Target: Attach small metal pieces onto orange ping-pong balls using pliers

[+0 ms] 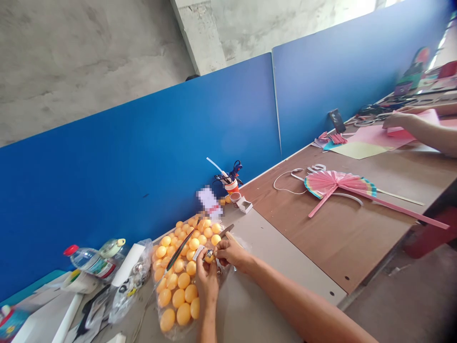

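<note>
My left hand [207, 277] is closed round a small orange ball [209, 256] with a dark, silvery patch on top. From the right, my right hand [230, 252] touches the ball's side with its fingers pressed together; whatever else it pinches is too small to make out. Both hands are over the right edge of a clear plastic bag of orange balls [183, 280]. Across the bag lies a long dark tool [182, 247], and a small whitish piece [198, 252] rests beside my left fingertips.
Bottles [91, 261], a white roll [128, 264] and plastic wrappings lie left. Behind stand a cup of tools [232, 186] and a small white box [244, 205]. A pink paper fan [337, 185] lies right; another person's hands [400, 121] hold pink paper.
</note>
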A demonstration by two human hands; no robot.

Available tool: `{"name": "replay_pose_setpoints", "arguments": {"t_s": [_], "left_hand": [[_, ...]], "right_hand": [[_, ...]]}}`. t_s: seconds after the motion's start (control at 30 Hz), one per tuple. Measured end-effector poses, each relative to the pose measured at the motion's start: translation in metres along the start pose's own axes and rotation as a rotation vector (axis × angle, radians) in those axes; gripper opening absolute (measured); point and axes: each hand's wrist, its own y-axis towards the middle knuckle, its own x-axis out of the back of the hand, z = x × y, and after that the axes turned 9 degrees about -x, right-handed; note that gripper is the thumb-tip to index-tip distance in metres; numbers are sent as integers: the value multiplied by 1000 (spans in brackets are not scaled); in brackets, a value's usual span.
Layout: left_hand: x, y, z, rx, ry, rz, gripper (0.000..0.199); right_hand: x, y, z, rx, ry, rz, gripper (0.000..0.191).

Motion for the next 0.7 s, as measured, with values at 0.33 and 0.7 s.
{"name": "replay_pose_setpoints", "arguments": {"t_s": [0.33, 0.7], "left_hand": [[0, -2, 7, -53, 133, 8, 55], [-3, -3, 15, -134, 210, 26, 50]], "right_hand": [[2, 6, -2, -30, -50, -55, 16], [2, 4, -1, -21, -50, -99, 18]]}}
